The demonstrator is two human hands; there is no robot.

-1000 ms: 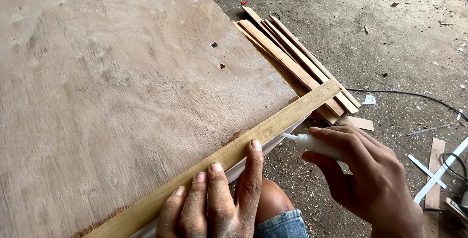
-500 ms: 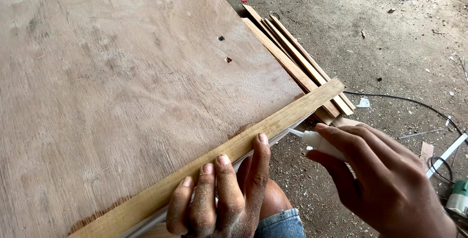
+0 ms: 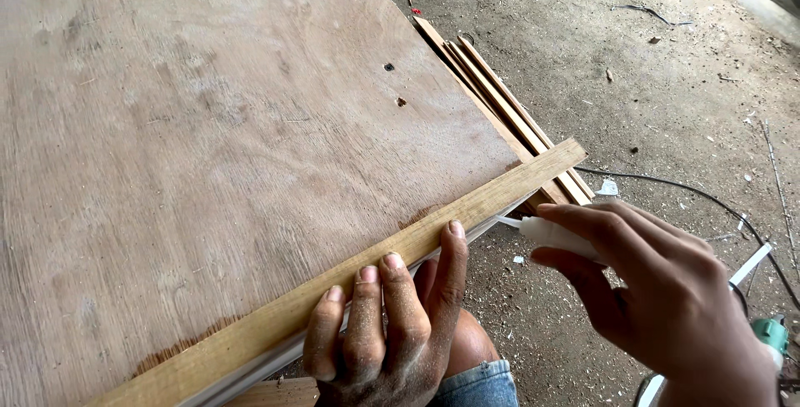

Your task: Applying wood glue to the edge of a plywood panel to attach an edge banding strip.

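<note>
Across the left and middle of your view lies a big plywood sheet (image 3: 208, 140), pale brown, with two small dark holes (image 3: 389, 66) near its far right edge. Along the near edge of the sheet runs a long wooden strip (image 3: 467, 207), lighter in colour, slanting from the lower left up to the right, where its squared end sticks out just past the corner of the sheet. Your left hand (image 3: 392, 332) rests on that strip from below: the dusty fingers (image 3: 367, 290) curl over its near edge and press down on its top face, so the hand is half closed and clamps the strip against the sheet. Under that hand you can see your bare knee and the frayed hem of blue denim shorts (image 3: 479, 384). Just right of the strip, your right hand (image 3: 658, 290) is closed around a small white bottle (image 3: 554, 234), whose thin nozzle points left at the underside of the strip's near edge; whether the tip touches the wood, you cannot tell. Beyond the corner of the sheet, a bundle of thin wooden slats (image 3: 500, 107) lies on the dusty concrete floor (image 3: 667, 82), partly under the strip's end. A black cable (image 3: 708, 203) winds over the floor to the right, and a green tool (image 3: 773, 334) peeks out by your right wrist.
</note>
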